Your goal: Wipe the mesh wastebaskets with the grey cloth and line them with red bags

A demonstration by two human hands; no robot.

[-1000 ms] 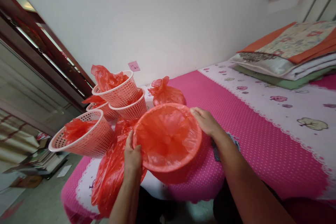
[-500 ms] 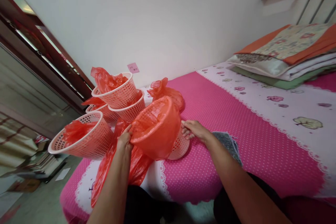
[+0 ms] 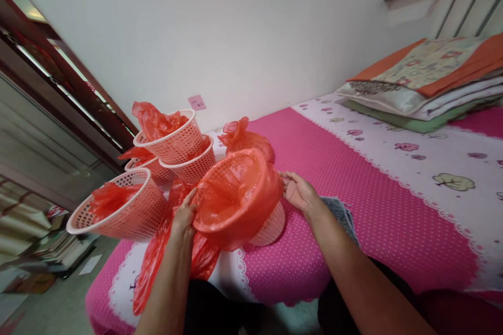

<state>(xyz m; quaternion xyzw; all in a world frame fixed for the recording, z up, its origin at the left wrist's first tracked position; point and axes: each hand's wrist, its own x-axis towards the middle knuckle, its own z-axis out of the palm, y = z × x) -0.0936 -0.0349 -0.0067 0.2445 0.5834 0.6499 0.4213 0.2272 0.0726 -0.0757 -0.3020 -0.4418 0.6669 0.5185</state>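
A pink perforated plastic basket (image 3: 271,226) leans toward me on the bed. A red plastic bag (image 3: 231,199) lines it, folded over the rim and partway down the outside. My left hand (image 3: 186,214) grips the bag-covered rim at the left, thumb on top. At the right, my right hand (image 3: 296,191) has its fingers curled against the bag's outer edge; the fingertips are partly hidden. More red plastic bags (image 3: 153,267) lie loose by my left forearm. Behind the basket sits a bunched red bag (image 3: 249,138), its contents hard to make out.
Several pink baskets (image 3: 133,209) with red bags inside stand at left, one stacked on others. A grey cloth (image 3: 341,217) lies right of my right hand. Folded bedding (image 3: 424,84) is piled at the far right. A pink note (image 3: 197,102) is on the wall.
The basket's mouth has turned more toward me and upward, showing more of its lined inside. My right hand has shifted slightly right along the bag's edge; my left hand still grips the rim.
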